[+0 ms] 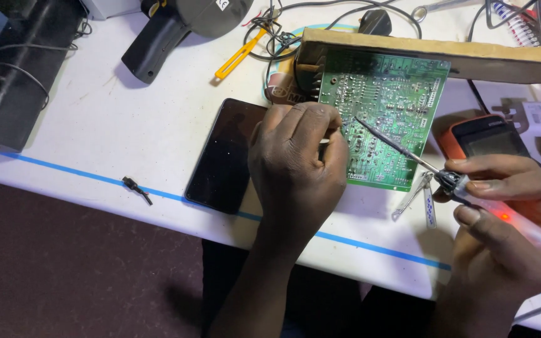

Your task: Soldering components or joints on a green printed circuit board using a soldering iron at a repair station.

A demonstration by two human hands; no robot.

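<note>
Surface: white table (126, 125) with a blue tape line (82, 172) running along its near edge; dark floor showing below.
Head view, board: green circuit board (389, 106) lying solder side up at centre right, its far edge sitting under a wooden strip (446, 53).
Left hand: left hand (298, 166) resting on the board's left edge, fingers curled together and pressing down; whether anything thin is pinched in them, cannot tell.
Right hand: right hand (508, 194) closing around a soldering iron (471, 188), thumb and fingers clamped on its pale, red-glowing handle.
Iron tip: dark tip reaching up-left onto the board, touching down just right of the left fingers.
Hands: working apart, either side of the board's lower half.
Phone: black phone (226, 156) lying face up just left of the left hand, screen dark.
Meter: orange meter (483, 141) sitting behind the right hand, beside the board.
Tweezers: metal tweezers (411, 197) lying below the board's right corner.
Far side: black tool (176, 31), yellow strip (239, 56) and tangled cables (277, 34).
Near edge: small black clip (136, 188) lying on the tape.
</note>
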